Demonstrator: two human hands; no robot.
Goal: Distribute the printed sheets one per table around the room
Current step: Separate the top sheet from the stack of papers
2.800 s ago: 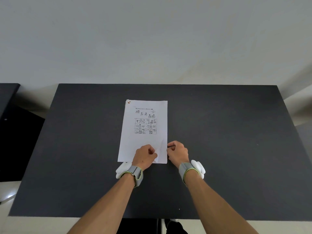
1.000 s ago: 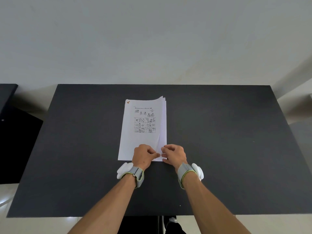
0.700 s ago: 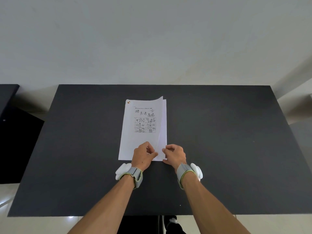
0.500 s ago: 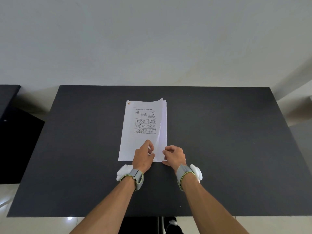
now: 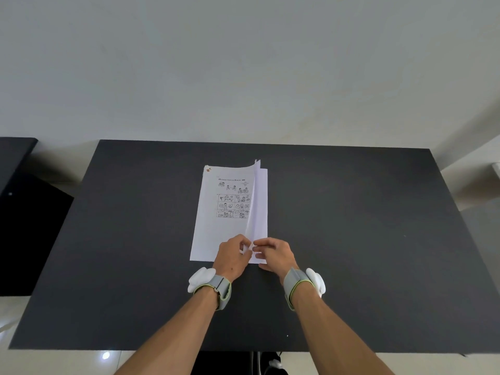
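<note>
Peeling the top sheet off the stack

Separating of the first sheet is under way, and nothing is judged to be handed out yet. A stack (image 5: 230,212) of printed sheets is seen lying flat near the middle of the dark table (image 5: 351,239), with its near short edge toward the person. Both hands are met at the near right corner of the stack. The left hand (image 5: 234,257) is laid on the paper with its fingers curled, and the corner appears to be pinched between its thumb and forefinger. The right hand (image 5: 273,254) is closed in a pinch on the same corner from the right side. How many sheets are caught in either pinch cannot be told. The right long edge of the top sheet (image 5: 253,196) is raised along its whole length, so that the sheets below are exposed beside it; the left part is left flat on the stack.

A second dark table (image 5: 16,158) is seen at the left edge, with no paper visible on the part in view. The rest of the room is out of view, so the number of tables left cannot be told.

Compared with the earliest frame, where the stack lay fully flat, the right edge is now lifted well clear. Over the last second the lift is seen to have grown, and the hands have been drawn closer together at the corner.
</note>
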